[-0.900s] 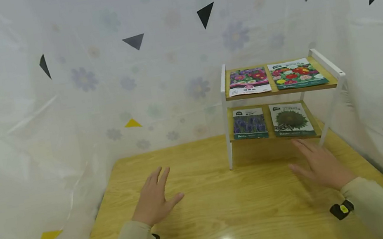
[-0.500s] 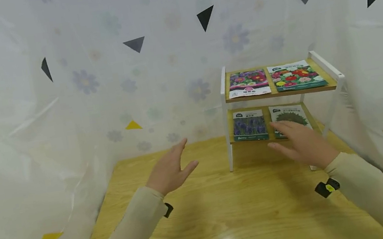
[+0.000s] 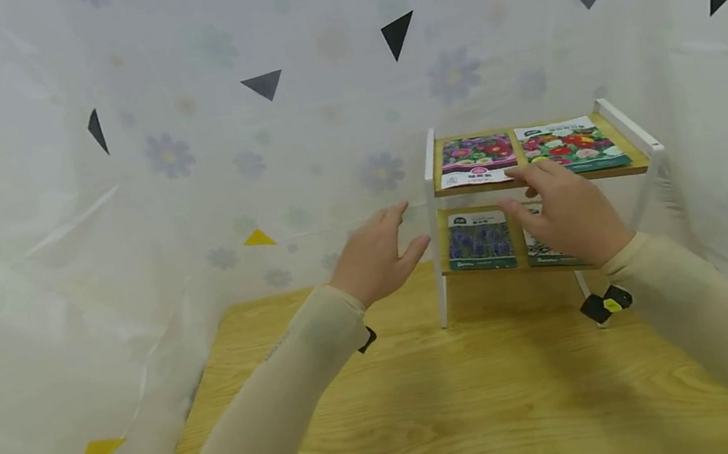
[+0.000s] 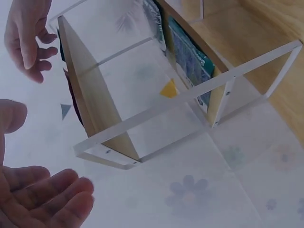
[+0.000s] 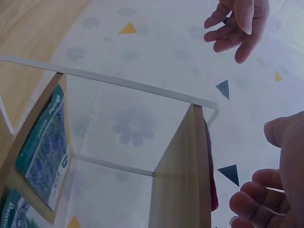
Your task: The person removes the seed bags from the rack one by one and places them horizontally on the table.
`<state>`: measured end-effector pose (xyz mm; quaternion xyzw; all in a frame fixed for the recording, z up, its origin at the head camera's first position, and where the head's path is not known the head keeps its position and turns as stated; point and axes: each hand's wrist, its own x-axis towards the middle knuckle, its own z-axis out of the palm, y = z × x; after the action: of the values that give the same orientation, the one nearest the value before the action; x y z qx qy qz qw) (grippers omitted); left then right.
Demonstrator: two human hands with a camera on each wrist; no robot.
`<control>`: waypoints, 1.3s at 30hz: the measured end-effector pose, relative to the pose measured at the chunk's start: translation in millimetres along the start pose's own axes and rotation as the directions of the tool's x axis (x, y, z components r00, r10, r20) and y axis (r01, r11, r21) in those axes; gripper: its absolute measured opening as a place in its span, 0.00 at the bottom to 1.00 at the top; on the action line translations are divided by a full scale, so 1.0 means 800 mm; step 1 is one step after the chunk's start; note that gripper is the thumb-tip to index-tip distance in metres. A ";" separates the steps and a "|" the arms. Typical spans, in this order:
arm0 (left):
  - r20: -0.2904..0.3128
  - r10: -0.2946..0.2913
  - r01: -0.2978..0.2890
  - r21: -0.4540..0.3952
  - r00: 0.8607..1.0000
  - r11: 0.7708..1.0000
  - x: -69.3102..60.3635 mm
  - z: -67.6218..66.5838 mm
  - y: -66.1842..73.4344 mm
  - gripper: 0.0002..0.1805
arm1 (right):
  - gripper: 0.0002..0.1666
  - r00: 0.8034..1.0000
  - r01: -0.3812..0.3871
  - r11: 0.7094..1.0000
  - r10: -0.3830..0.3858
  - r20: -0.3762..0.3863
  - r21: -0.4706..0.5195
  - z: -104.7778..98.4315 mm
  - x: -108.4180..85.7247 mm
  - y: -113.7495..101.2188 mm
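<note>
My left hand (image 3: 376, 257) hovers just left of a two-tier white-framed shelf (image 3: 442, 298), fingers apart and holding nothing. My right hand (image 3: 569, 210) is in front of the upper board's edge, fingers loosely bent, with nothing seen in it. On the upper board lie a pink-flower seed packet (image 3: 475, 154) and a mixed-flower seed packet (image 3: 575, 142). Below are a purple-flower seed packet (image 3: 479, 240) and a sunflower seed packet (image 3: 547, 253), the latter largely hidden by my right hand. The right wrist view shows the right fingers (image 5: 251, 204) apart from the upper board.
The shelf stands on a wooden table (image 3: 393, 413), toward its back right. A pale flower-patterned sheet (image 3: 321, 138) with dark and yellow triangles hangs behind and along both sides. Black wristbands (image 3: 608, 304) hang under the sleeves.
Both hands have risen forward. The left has moved right, up to the shelf's left side. The right has gone from below the lower board up to the upper board's front.
</note>
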<state>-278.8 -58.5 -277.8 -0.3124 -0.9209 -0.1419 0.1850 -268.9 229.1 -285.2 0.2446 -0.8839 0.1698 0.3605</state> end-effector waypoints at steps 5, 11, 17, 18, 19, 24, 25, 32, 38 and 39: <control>-0.180 0.089 -0.058 0.172 0.980 0.983 0.042 0.000 0.021 0.30 | 0.28 0.998 -0.047 0.995 0.050 0.034 -0.083 -0.008 0.034 0.007; -0.165 0.147 -0.045 0.504 0.975 0.862 0.090 0.005 0.041 0.31 | 0.31 0.981 -0.132 0.963 0.161 0.111 -0.233 -0.009 0.061 0.014; -0.041 0.027 0.003 0.596 0.999 0.803 0.120 0.018 0.051 0.30 | 0.38 0.925 -0.205 0.927 0.288 0.246 -0.313 -0.006 0.075 0.019; -0.022 0.014 0.002 0.604 1.000 0.797 0.123 0.021 0.052 0.30 | 0.38 0.921 -0.207 0.925 0.294 0.254 -0.320 -0.006 0.077 0.020; -0.003 0.005 -0.003 0.617 1.000 0.787 0.126 0.023 0.054 0.31 | 0.38 0.918 -0.208 0.922 0.299 0.260 -0.326 -0.006 0.078 0.021; 0.073 -0.026 -0.029 0.666 0.997 0.745 0.136 0.032 0.066 0.33 | 0.40 0.909 -0.204 0.916 0.309 0.281 -0.346 -0.007 0.082 0.024; 0.084 -0.033 -0.032 0.672 0.996 0.740 0.137 0.033 0.069 0.34 | 0.41 0.904 -0.203 0.912 0.314 0.290 -0.355 -0.008 0.083 0.025; 0.142 -0.108 -0.012 0.658 0.984 0.753 0.142 0.039 0.087 0.37 | 0.45 0.842 -0.228 0.883 0.390 0.372 -0.411 -0.007 0.084 0.025; 0.164 -0.133 -0.009 0.662 0.978 0.749 0.144 0.047 0.089 0.37 | 0.45 0.837 -0.232 0.876 0.401 0.372 -0.423 -0.007 0.081 0.026; 0.159 -0.123 -0.014 0.662 0.980 0.750 0.144 0.048 0.088 0.36 | 0.45 0.839 -0.236 0.877 0.401 0.368 -0.418 -0.007 0.081 0.026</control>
<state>-328.8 70.1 -252.1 -0.2121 -0.9338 0.2175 0.1889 -317.7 229.1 -237.3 0.0542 -0.9867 0.0050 0.1535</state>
